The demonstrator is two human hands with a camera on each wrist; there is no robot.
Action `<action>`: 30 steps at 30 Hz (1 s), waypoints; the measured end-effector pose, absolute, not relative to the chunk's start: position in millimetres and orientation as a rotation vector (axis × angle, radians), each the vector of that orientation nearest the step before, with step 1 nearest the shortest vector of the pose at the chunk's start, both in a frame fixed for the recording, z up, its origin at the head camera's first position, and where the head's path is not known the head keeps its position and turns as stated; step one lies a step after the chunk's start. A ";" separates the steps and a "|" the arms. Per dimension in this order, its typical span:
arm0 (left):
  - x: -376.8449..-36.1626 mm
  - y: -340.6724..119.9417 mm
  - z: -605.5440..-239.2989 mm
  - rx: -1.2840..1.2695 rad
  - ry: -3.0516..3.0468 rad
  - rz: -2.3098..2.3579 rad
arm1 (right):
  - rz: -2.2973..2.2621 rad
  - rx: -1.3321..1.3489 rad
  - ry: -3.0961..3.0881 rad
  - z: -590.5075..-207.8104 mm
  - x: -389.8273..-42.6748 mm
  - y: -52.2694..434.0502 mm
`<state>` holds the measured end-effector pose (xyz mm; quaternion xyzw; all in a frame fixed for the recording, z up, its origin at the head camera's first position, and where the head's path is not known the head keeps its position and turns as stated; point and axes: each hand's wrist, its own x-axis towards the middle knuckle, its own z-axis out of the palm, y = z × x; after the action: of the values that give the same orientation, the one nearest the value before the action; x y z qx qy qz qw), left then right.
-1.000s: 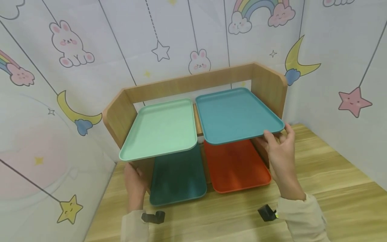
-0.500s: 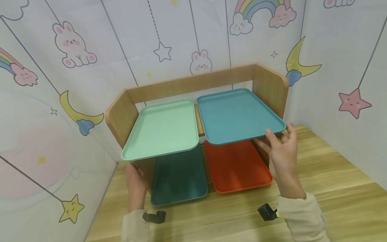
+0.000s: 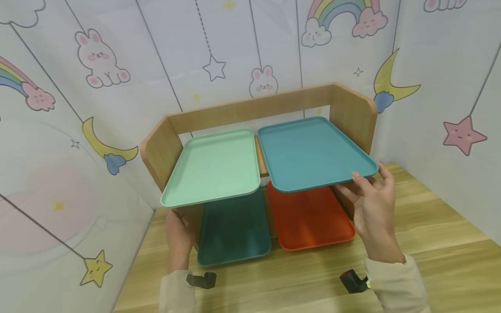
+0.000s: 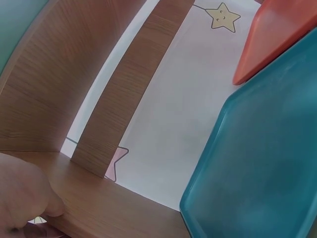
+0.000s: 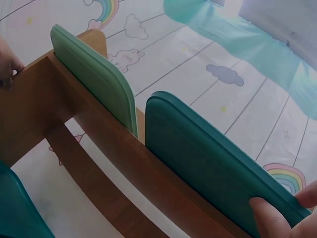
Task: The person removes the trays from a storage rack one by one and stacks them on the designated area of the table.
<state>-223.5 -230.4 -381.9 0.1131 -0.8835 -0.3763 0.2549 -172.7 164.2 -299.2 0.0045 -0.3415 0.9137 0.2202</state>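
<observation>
A wooden two-tier shelf [image 3: 250, 104] holds a mint-green tray [image 3: 215, 167] and a blue tray [image 3: 315, 152] side by side on its upper level. My right hand [image 3: 375, 206] pinches the blue tray at its front right corner, thumb on the rim; in the right wrist view the thumb [image 5: 270, 218] lies against the tray's underside face. My left hand [image 3: 178, 237] grips the shelf's left side panel [image 4: 114, 208] below the mint tray, its fingertips partly hidden behind the panel. On the lower level lie a dark green tray [image 3: 235, 230] and a red tray [image 3: 311, 217].
The shelf stands on a wood-grain table [image 3: 274, 287], its lower trays jutting out past the front. Behind and beside it rises a white cloth [image 3: 219, 34] printed with rabbits, stars and moons. Black wrist cameras [image 3: 354, 281] sit at both cuffs.
The right hand has brought the blue tray slightly to the right and toward the front. The left hand keeps its grip on the panel while the whole view drifts a little.
</observation>
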 end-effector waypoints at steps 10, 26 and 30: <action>-222.1 -228.1 -383.3 0.289 -2.394 -0.996 | 2.523 0.067 -0.878 -300.2 -163.4 164.4; -222.2 -229.0 -381.6 0.305 -2.410 -1.032 | 2.525 0.109 -0.792 -296.1 -147.7 168.7; -222.0 -230.2 -381.5 0.324 -2.420 -1.030 | 2.537 0.137 -0.788 -297.1 -143.9 171.0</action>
<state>-222.0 -230.2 -381.5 0.1187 -0.8856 -0.3772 0.2435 -143.9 171.0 -297.1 0.0499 -0.2876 0.9262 0.2386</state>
